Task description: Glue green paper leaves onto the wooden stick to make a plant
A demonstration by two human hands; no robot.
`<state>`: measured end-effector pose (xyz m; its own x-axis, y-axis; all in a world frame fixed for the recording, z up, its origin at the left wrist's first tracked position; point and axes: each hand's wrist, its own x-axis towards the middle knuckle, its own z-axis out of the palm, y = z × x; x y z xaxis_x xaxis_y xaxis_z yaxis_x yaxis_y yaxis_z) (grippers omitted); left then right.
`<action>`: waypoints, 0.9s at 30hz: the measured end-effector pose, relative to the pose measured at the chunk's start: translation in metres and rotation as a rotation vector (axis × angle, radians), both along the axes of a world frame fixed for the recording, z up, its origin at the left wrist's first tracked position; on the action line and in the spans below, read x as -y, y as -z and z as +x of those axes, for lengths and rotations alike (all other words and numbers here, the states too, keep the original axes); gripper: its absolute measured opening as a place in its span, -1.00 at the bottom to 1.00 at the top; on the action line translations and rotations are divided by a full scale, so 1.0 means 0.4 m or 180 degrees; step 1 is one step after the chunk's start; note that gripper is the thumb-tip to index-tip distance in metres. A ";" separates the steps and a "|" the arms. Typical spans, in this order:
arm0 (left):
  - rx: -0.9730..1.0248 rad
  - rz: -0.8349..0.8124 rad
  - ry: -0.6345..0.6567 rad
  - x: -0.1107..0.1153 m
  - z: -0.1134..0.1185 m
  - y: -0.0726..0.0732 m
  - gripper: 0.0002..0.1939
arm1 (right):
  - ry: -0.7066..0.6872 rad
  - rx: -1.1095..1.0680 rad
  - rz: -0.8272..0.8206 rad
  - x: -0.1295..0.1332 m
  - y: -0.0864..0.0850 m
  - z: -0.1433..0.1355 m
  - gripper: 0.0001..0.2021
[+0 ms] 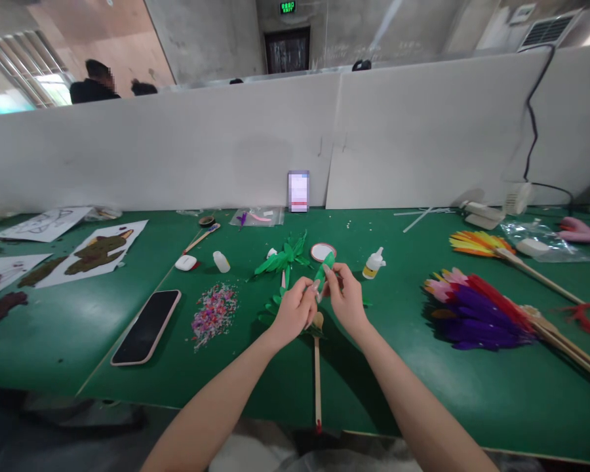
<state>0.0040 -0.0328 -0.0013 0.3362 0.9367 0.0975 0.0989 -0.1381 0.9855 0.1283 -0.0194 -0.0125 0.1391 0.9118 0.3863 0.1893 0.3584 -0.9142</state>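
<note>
My right hand [345,295] pinches a small green feather [327,262] between thumb and fingers, tip pointing up. Close against it, my left hand [296,305] is closed near the feather's lower end; its fingertips partly hide what they grip. Below both hands lies a wooden stick [317,380] with a rounded, spoon-like head [318,320] and a red lower end. Green pieces around that head are partly covered by my left hand. Just beyond my hands sit a pile of green feathers [290,254] and a small round white dish with a brown rim [323,252].
A glue bottle [372,263] stands to the right, a white bottle [221,261] to the left. Colourful bits [215,313] and a phone [147,328] lie left. Purple-red feather bunches [486,314] and a yellow-orange one [479,242] lie right. A white partition [177,151] closes the back.
</note>
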 end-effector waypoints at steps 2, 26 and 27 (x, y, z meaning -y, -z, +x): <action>0.0115 -0.0040 0.0038 0.001 0.000 0.001 -0.73 | 0.0039 0.0210 0.0084 -0.001 0.002 0.004 -0.83; 0.0388 -0.0167 0.0004 -0.009 -0.002 0.008 -0.69 | 0.0308 -0.0242 0.0013 -0.023 0.010 0.029 -0.77; 0.0382 -0.0167 -0.0006 -0.010 -0.001 0.009 -0.69 | 0.0197 -0.0319 -0.0012 -0.021 0.010 0.025 -0.76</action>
<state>0.0035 -0.0290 -0.0047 0.3233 0.9422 0.0878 -0.0201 -0.0859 0.9961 0.1382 -0.0109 -0.0163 0.2329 0.9018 0.3641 0.1185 0.3453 -0.9310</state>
